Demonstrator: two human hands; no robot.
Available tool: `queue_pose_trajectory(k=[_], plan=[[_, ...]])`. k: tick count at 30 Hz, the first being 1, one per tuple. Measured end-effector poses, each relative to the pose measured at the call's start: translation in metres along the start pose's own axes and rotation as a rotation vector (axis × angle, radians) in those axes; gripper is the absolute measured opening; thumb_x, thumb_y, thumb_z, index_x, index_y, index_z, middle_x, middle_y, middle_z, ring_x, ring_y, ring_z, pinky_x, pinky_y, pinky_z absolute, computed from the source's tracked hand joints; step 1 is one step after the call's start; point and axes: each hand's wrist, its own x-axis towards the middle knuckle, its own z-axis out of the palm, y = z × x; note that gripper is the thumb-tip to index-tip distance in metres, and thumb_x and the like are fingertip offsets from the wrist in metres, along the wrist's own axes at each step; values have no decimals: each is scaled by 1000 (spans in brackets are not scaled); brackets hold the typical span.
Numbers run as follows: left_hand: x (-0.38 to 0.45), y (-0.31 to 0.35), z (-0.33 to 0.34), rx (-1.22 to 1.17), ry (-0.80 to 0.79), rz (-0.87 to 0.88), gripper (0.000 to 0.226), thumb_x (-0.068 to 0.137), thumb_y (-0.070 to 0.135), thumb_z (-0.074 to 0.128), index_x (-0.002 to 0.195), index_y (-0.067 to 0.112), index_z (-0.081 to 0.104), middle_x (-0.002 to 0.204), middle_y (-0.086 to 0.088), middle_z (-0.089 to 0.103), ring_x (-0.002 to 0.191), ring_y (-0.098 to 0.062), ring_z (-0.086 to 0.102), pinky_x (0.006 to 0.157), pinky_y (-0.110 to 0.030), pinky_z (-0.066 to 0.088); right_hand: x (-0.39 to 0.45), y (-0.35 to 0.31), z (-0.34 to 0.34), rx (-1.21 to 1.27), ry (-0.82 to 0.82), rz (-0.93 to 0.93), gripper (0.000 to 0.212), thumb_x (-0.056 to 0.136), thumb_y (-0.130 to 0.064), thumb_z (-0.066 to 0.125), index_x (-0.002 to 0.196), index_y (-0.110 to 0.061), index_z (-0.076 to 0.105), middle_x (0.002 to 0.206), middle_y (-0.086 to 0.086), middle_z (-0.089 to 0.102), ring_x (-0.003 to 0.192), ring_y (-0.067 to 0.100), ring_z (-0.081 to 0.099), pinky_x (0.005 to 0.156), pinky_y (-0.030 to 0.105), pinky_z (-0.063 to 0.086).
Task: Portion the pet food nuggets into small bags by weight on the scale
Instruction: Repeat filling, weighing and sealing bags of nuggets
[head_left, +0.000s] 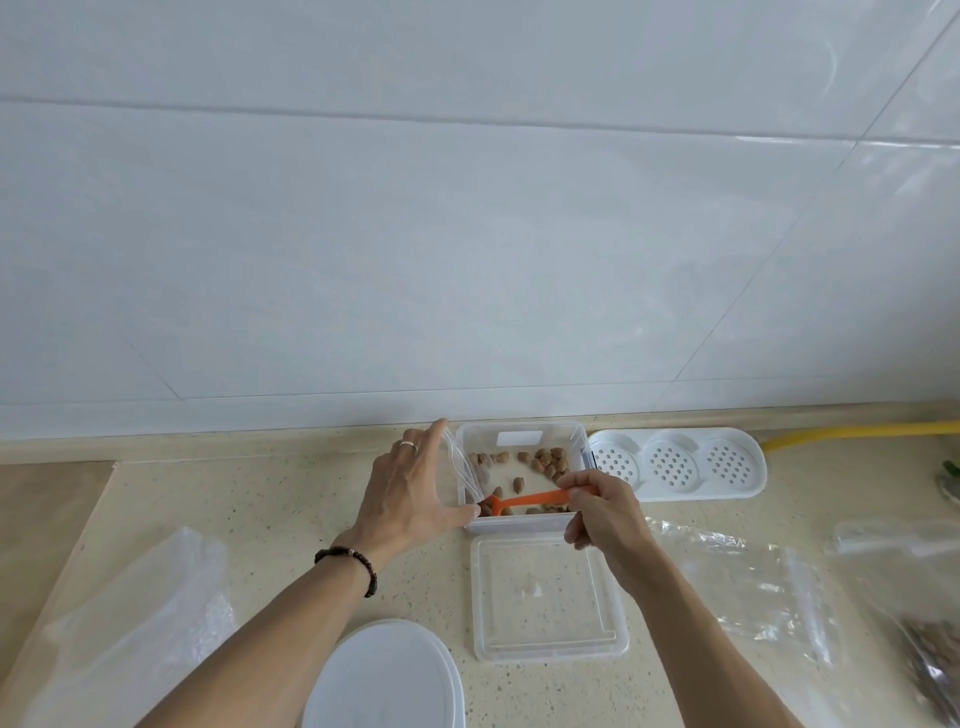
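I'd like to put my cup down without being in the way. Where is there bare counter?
Bare counter lies left of the left hand, behind the crumpled plastic bag. The right is crowded: the clear lid, flat zip bags, and the white perforated tray. The nugget container is in use.

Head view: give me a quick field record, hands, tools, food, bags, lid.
left hand: holds a small clear bag open at the tub's left wall
right hand: grip on the orange scoop
scoop: head low in the tub, at the bag mouth
tub: clear, open, few nuggets left
lid: flat on counter in front of tub
spare bags: right of lid
scale: cannot tell
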Motion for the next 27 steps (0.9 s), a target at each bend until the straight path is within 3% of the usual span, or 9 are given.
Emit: queue_pose_trajectory(k=[3, 8, 16, 22, 27], plan=[[1, 0, -1, 11, 11, 23, 107, 66, 59, 74, 150, 23, 19, 141, -3, 39, 127, -22, 41, 106, -35, 35, 1, 2, -2, 79, 40, 46, 25, 93, 5, 42, 100, -3, 64, 87, 32, 68, 47, 19, 58, 47, 30, 45], [5, -4, -1, 36, 29, 45, 104, 64, 57, 72, 149, 25, 21, 137, -2, 43, 125, -20, 43, 105, -34, 35, -1, 0, -9, 219, 116, 64, 22, 94, 6, 44, 101, -2, 63, 79, 18, 66, 47, 19, 57, 49, 31, 46], [16, 9, -5, 91, 33, 60, 93, 64, 58, 70, 141, 27, 27, 128, 0, 46, 118, -20, 48, 96, -34, 41, -10, -30, -43, 301, 199, -57, 20, 95, 4, 45, 101, -4, 63, 97, 20, 68, 45, 15, 55, 49, 29, 44], [23, 22, -3, 89, 27, 45, 89, 64, 56, 69, 137, 24, 30, 117, 0, 46, 107, -20, 48, 87, -34, 43, -29, -66, -38, -19, 164, -293, 23, 97, -1, 44, 98, -11, 64, 84, 15, 68, 45, 14, 59, 47, 25, 48], [24, 25, -2, 12, -3, 3, 99, 62, 57, 70, 144, 25, 24, 128, -3, 46, 118, -21, 47, 97, -39, 43, -39, -71, -15, -386, 21, -592, 21, 99, -10, 50, 89, -22, 64, 70, -8, 64, 53, 16, 60, 53, 31, 48]])
